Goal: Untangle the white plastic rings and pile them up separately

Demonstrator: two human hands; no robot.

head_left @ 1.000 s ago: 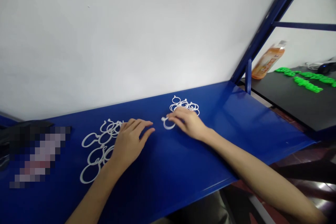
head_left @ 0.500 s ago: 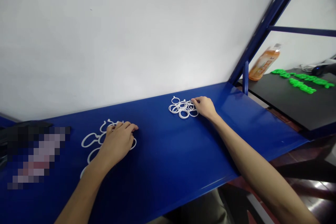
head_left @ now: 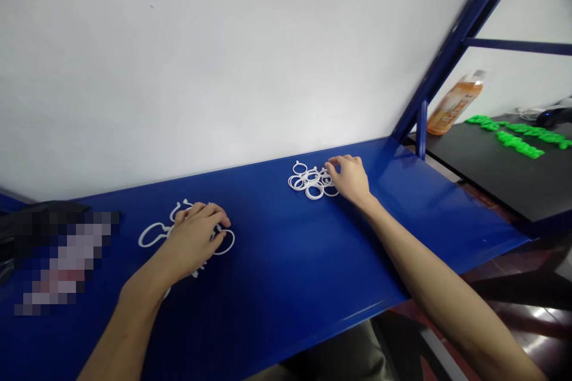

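Several thin white plastic rings with small knobs form a compact cluster (head_left: 313, 180) toward the back of the blue table (head_left: 268, 262). My right hand (head_left: 351, 178) hovers at that cluster's right edge, thumb and index finger slightly apart, with nothing visible between them. A looser group of larger-looking white rings (head_left: 149, 244) lies on the left part of the table. Over it is my left hand (head_left: 196, 235), palm down, thumb apart from the bent fingers. It covers the middle of the group, so contact underneath is hidden.
A white wall (head_left: 223, 71) rises behind the table. Dark material (head_left: 44, 220) and a blurred-out item (head_left: 67, 268) lie at the left. Beyond the blue frame post (head_left: 447, 53), an orange bottle (head_left: 456, 104) and bright green pieces (head_left: 518, 144) are on a black surface (head_left: 487, 172).
My left hand has shifted slightly left, and its thumb now shows apart from the fingers. My right hand has risen slightly, its fingertips parting from the cluster's edge. The view has shifted a little.
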